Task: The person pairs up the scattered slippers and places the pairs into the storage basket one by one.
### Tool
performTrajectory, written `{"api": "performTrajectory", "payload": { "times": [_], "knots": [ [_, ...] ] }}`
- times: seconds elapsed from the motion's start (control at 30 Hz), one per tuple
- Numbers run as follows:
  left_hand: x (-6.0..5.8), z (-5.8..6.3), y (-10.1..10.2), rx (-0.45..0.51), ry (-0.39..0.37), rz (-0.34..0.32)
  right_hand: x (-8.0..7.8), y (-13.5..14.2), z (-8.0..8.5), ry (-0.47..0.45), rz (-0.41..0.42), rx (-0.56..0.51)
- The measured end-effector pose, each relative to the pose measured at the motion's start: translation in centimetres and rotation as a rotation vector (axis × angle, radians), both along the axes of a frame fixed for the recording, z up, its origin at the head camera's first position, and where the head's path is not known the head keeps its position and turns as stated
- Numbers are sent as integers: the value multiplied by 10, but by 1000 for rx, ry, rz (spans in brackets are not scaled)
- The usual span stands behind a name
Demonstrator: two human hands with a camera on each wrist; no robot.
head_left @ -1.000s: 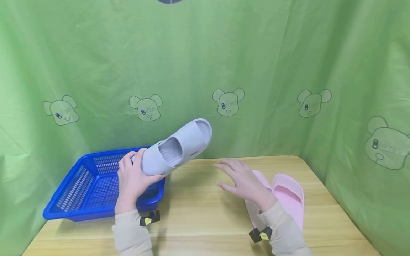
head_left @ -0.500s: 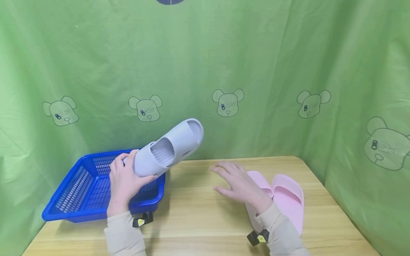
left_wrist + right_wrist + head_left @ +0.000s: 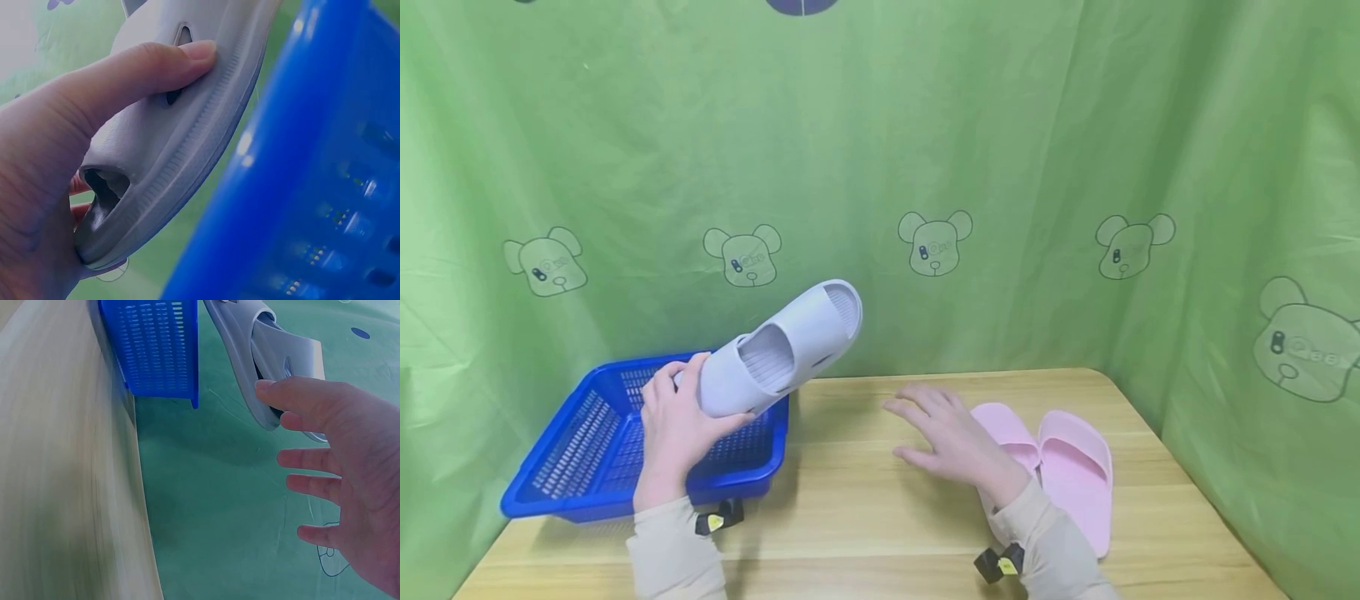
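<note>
My left hand (image 3: 676, 425) grips the near end of a pair of pale grey slippers (image 3: 812, 327), which look tucked into each other. They are held tilted above the right part of a blue basket (image 3: 587, 505). In the left wrist view the thumb (image 3: 150, 72) presses the side of a grey slipper (image 3: 206, 125), beside the basket's rim (image 3: 269, 137). My right hand (image 3: 958, 437) hovers over the table with fingers spread and holds nothing. Beneath and beside it lie two pink slippers (image 3: 1078, 492), one partly hidden by the forearm.
The light wooden table (image 3: 865, 533) carries the basket on the left and the pink slippers on the right. A green curtain (image 3: 850, 150) with printed bear heads stands behind and at both sides.
My left hand has carried the grey slippers leftward, further over the basket. The right hand has drifted slightly left with fingers still spread. The pink slippers and basket stay put.
</note>
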State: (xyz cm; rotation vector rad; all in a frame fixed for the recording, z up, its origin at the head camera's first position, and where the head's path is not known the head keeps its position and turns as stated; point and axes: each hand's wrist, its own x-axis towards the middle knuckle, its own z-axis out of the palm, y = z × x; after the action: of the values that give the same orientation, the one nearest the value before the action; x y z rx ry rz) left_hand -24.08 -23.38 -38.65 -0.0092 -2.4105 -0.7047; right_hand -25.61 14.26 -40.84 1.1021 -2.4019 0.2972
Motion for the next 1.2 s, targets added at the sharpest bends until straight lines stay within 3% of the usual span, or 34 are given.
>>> {"api": "performTrajectory", "payload": {
  "times": [0.37,0.8,1.2],
  "knots": [
    [5,5,-11,3,1,4,4,-8,-3,-33,-11,37],
    [10,8,-31,-50,-15,12,7,-26,-14,41,62,55],
    [18,16,-48,-86,-45,37,13,-42,-17,-39,52,119]
  ]
}}
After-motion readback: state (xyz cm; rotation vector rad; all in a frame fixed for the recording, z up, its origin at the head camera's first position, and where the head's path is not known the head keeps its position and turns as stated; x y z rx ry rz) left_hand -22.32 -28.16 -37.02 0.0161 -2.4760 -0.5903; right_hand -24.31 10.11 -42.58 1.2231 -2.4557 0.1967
